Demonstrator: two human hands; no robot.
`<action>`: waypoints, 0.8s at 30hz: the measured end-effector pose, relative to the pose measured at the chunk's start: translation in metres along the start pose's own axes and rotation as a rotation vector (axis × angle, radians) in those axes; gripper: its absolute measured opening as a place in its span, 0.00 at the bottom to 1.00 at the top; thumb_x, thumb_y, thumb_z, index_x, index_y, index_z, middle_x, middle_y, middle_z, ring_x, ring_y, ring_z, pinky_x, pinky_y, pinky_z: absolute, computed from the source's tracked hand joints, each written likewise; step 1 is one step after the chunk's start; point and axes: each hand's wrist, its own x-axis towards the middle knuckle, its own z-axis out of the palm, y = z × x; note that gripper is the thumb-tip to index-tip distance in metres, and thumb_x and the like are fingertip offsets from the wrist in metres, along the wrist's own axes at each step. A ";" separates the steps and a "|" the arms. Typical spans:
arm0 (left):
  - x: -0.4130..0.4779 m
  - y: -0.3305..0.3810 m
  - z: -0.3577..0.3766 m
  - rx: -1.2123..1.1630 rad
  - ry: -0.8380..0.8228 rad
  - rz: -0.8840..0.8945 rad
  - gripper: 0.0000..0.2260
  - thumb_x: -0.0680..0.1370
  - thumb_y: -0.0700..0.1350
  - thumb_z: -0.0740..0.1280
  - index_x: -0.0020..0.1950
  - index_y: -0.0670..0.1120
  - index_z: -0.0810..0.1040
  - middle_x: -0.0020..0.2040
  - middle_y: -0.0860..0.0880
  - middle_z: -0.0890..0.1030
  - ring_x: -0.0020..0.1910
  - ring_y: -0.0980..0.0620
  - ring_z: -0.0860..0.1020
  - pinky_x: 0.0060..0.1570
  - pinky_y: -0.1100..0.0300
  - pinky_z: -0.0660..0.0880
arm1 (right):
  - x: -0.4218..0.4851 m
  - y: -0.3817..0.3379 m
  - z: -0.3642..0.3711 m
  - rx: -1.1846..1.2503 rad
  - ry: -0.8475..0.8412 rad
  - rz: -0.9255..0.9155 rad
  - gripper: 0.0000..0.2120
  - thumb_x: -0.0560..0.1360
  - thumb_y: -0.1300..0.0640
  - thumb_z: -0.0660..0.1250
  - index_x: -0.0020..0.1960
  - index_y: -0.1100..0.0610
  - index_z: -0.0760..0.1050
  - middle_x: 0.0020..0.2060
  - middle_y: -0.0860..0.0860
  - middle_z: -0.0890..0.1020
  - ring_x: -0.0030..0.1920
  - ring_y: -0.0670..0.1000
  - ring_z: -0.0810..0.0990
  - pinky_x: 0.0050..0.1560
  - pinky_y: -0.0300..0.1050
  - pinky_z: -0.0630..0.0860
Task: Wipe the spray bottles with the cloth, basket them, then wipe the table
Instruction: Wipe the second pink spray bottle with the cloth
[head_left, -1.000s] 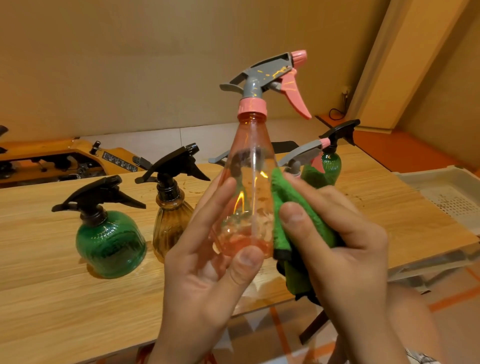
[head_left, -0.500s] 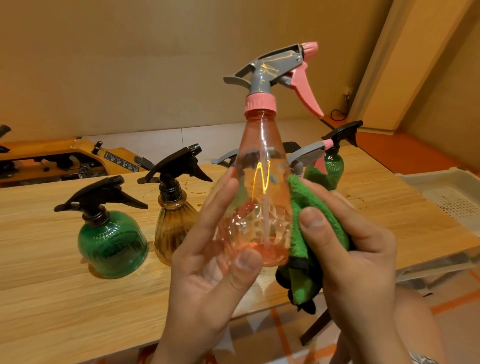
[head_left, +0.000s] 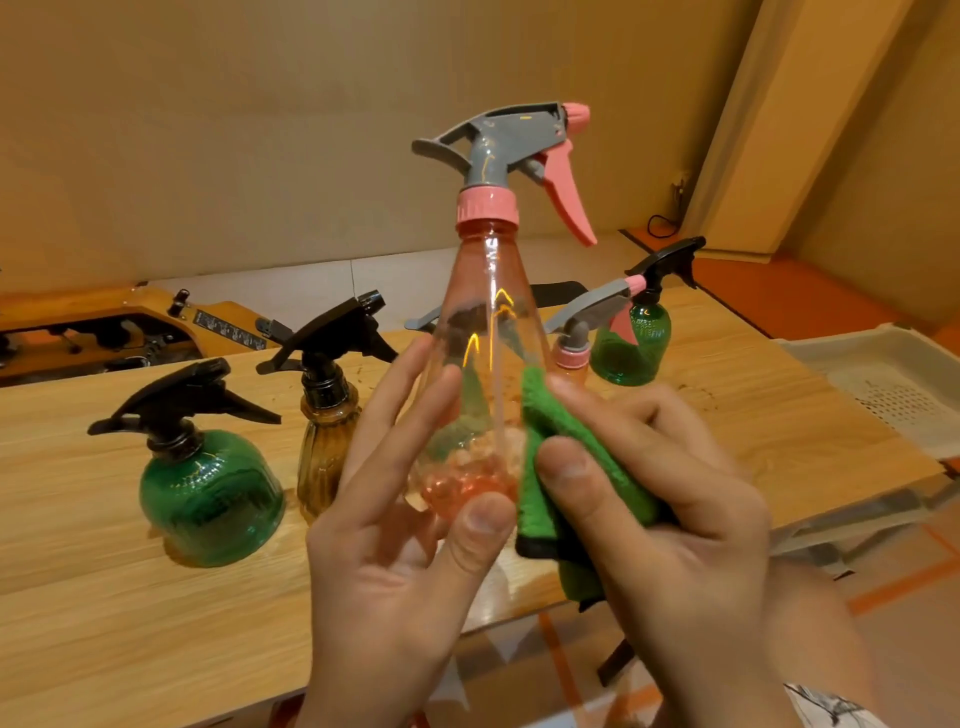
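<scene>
The pink spray bottle (head_left: 488, 364) is held up over the near edge of the bench (head_left: 130, 623). It is a cone of clear, pink-tinted plastic with a faceted base, a ribbed pink collar, a grey head and a long pink trigger. A thin dip tube runs down inside it; I cannot tell whether it holds any liquid. The left hand (head_left: 395, 545) grips its lower part, with the thumb under the base at the front and long fingers laid up the far side. The right hand (head_left: 665, 509) pinches the green cloth (head_left: 540, 467), a fuzzy, folded piece with a dark hem, and presses it against the bottle's right flank.

Compared with half a second ago, the bottle stands straighter and leans less to the right. The cloth's fold now sits tighter against the bottle's side.

On the wood-grain bench behind stand a squat, round green bottle (head_left: 213, 499) and a ribbed amber bottle (head_left: 324, 441), both with black trigger heads. Further right are a second pink bottle (head_left: 571, 353), mostly hidden, and a small green bottle (head_left: 631, 343). At the right a pale plastic basket (head_left: 883, 384) with a perforated floor is only partly in view. Its visible part shows bare floor.
</scene>
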 end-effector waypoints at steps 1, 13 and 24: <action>0.001 0.000 -0.001 0.008 0.003 0.001 0.23 0.76 0.55 0.74 0.71 0.60 0.78 0.79 0.53 0.69 0.76 0.48 0.72 0.61 0.60 0.79 | -0.004 0.000 0.002 0.004 0.004 -0.002 0.17 0.77 0.51 0.71 0.65 0.50 0.80 0.43 0.51 0.77 0.44 0.48 0.78 0.44 0.38 0.74; 0.002 0.000 -0.002 0.041 -0.013 0.015 0.21 0.76 0.54 0.74 0.70 0.58 0.79 0.78 0.48 0.69 0.74 0.51 0.73 0.60 0.62 0.79 | -0.004 0.002 0.004 0.090 0.015 0.085 0.16 0.77 0.45 0.71 0.64 0.43 0.81 0.44 0.50 0.79 0.44 0.50 0.80 0.41 0.42 0.77; 0.001 -0.005 0.003 -0.147 -0.019 -0.118 0.24 0.75 0.51 0.76 0.71 0.55 0.78 0.77 0.48 0.71 0.74 0.45 0.73 0.62 0.54 0.79 | 0.006 0.013 0.001 0.154 0.079 0.095 0.15 0.76 0.43 0.71 0.61 0.45 0.83 0.45 0.51 0.82 0.47 0.45 0.80 0.48 0.38 0.75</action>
